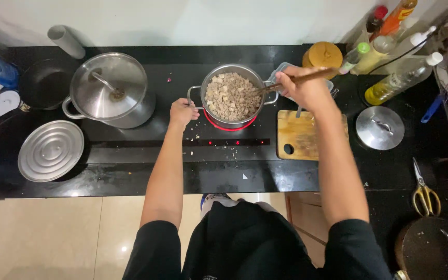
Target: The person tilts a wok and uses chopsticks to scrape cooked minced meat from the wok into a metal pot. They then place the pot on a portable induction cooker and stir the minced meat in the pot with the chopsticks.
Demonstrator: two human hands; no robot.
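Grip, left: left hand (182,112) is closed around the pot's left handle (193,96), fingers wrapped over it, arm reaching straight in from below.
Grip, right: right hand (303,87) is closed on a wooden spoon (307,79), whose shaft runs out past the hand to the right while the working end dips over the pot's right rim.
Pot: small steel pot (233,70) sits on a glowing red burner (229,126) near the middle of the black cooktop (146,150); it is full of pale, crumbly cubed food (232,96).
Crumbs: a few bits lie on the cooktop just below and left of the pot.
Right of pot: wooden board (302,136) lies just beside it under the right forearm; a small steel lid (380,127) rests further right.
Behind right hand: a yellow-lidded jar (323,54) and several bottles (390,83) stand against the wall.
Left of pot: a bigger lidded pot (111,89), a flat round lid (51,150) nearer the counter edge, a dark pan (45,83) at the back.
Far right: scissors (425,194) with yellow handles lie on the counter, a dark pan (431,249) below them.
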